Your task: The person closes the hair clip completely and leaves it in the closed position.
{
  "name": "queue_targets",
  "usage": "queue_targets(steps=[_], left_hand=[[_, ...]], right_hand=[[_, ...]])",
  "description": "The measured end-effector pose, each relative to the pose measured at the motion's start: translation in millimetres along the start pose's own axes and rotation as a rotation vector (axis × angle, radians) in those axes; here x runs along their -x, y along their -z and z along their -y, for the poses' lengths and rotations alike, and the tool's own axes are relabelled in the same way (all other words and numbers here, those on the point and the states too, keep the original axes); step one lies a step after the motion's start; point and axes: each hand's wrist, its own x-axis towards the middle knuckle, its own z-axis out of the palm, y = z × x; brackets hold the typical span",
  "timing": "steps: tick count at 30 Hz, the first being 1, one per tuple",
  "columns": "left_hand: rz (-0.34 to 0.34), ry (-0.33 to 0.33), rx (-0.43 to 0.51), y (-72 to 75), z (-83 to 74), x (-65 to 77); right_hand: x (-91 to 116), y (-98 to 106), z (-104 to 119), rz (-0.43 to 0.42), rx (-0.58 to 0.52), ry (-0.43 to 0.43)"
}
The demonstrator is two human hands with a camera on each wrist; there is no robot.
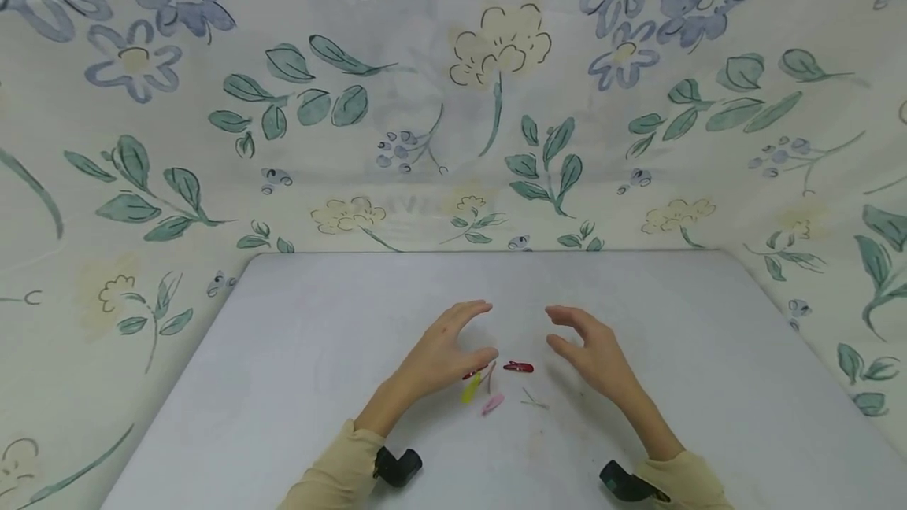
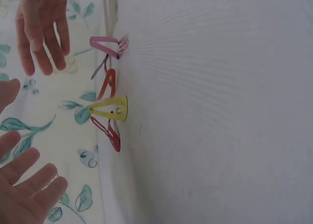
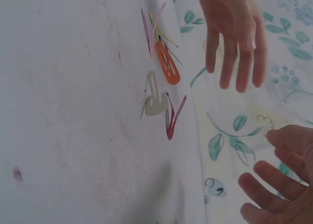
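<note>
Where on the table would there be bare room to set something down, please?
The white table is bare left of the left hand, right of the right hand, and beyond both, up to the floral cloth. It is crowded between the hands, where the hair clips lie close together.

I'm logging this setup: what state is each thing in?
Left hand: raised, empty
Right hand: raised, empty
Left red clip: open
Right red clip: open
Pink clip: open
Orange clip: looks open
Pale clip: looks open
Yellow clip: open or closed unclear
White table: smudged
</note>
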Motion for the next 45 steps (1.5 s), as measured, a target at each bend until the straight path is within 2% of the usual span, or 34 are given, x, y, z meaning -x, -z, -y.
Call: queue_targets(steps=[13, 22, 26, 32, 39, 45], left_hand=[[0.086, -0.002, 0.062, -13.5, -4.9, -7.9], [0.175, 0.050, 0.067, -21.9, -0.5, -8.6], [0.217, 0.062, 0.061, -26.2, -1.5, -8.9], [0.219, 0.055, 0.067, -30.9, -1.5, -12.4], [0.185, 0.000, 0.092, -38.6, 7.0, -14.7], [0.177, 0.008, 0.111, -40.9, 7.1, -11.9]], right_hand=[[3.8, -3.6, 0.6, 0.027, -0.099, -0.031], [10.7, -18.2, -1.2, 0.109, -0.136, -0.043], [14.3, -23.4, -0.4, 0.114, -0.157, -0.054], [14.3, -31.8, -0.2, 0.118, -0.139, -0.102], [13.1, -39.1, 1.3, 0.104, -0.098, -0.076], [17.2, -43.3, 2.4, 0.116, -0.058, -0.087]])
